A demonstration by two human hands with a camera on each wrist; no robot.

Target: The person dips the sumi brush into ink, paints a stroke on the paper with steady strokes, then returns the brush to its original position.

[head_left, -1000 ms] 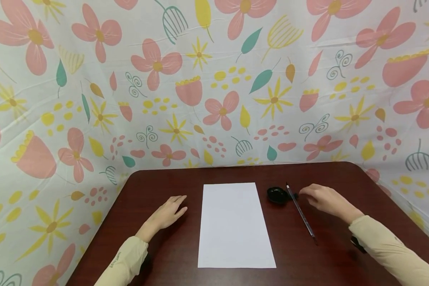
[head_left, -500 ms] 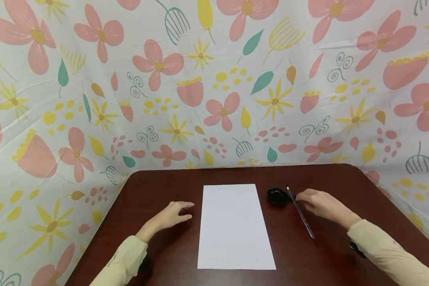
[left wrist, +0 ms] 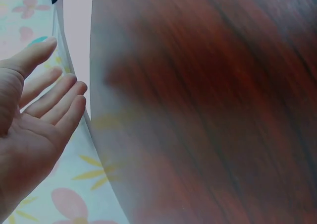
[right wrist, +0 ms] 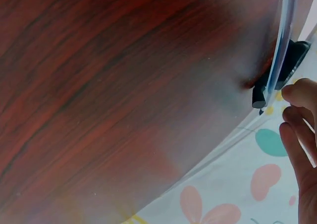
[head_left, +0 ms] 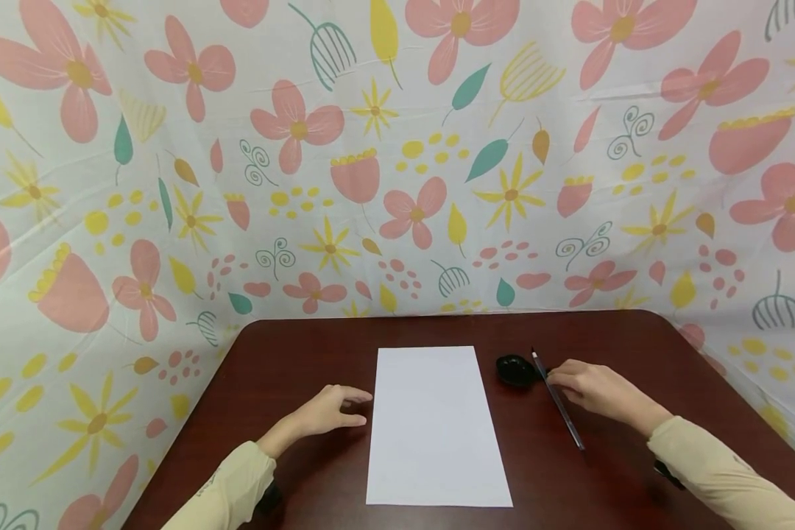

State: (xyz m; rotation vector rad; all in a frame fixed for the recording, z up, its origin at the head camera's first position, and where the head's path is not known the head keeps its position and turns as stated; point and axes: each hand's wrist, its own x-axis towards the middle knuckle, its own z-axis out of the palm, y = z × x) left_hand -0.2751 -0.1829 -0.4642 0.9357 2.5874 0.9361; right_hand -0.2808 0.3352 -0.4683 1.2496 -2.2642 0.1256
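Note:
A sheet of white paper lies on the dark red-brown table. My left hand hovers at its left edge, thumb and fingers spread apart; the left wrist view shows the palm with nothing in it. Right of the paper sits a small black ink dish with a stubby handle. A slim dark writing brush lies slantwise across that handle, tip pointing away from me. Beside the brush's upper part is my right hand, fingers bent; in the right wrist view its fingertips are close to the shaft.
The table has rounded far corners. Behind it and along both sides hangs a white cloth printed with flowers and leaves. Light sleeves cover both forearms.
My left hand has moved right to the paper's edge, its thumb and fingers parting. My right hand has come slightly nearer and left, closer to the brush. Paper, dish and brush stay put.

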